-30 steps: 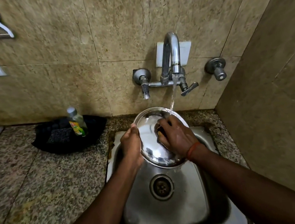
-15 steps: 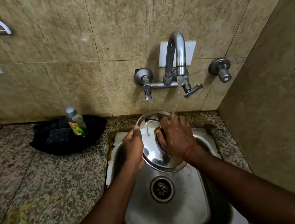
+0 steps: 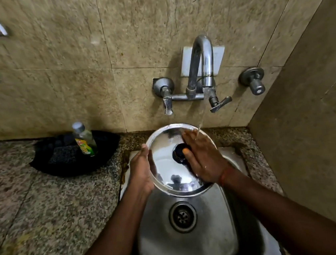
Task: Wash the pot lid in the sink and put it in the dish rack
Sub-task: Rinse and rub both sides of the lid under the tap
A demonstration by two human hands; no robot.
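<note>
A round steel pot lid (image 3: 167,167) with a black knob (image 3: 178,151) is held tilted over the steel sink (image 3: 189,248), its knob side facing me. My left hand (image 3: 142,172) grips its left rim. My right hand (image 3: 203,161) lies flat on the lid's right half with fingers spread, beside the knob. Water (image 3: 202,117) runs from the tap (image 3: 202,64) onto my right fingers and the lid's upper edge. No dish rack is in view.
A black tray (image 3: 47,162) on the granite counter (image 3: 47,214) left of the sink holds a dish-soap bottle (image 3: 83,140) and a dark scrub pad (image 3: 63,155). Tiled walls stand behind and close on the right. The drain (image 3: 182,217) lies below the lid.
The lid has tipped so more of its knob side faces me. My right hand has opened flat and slid to the right of the knob. The view has shifted a little downward.
</note>
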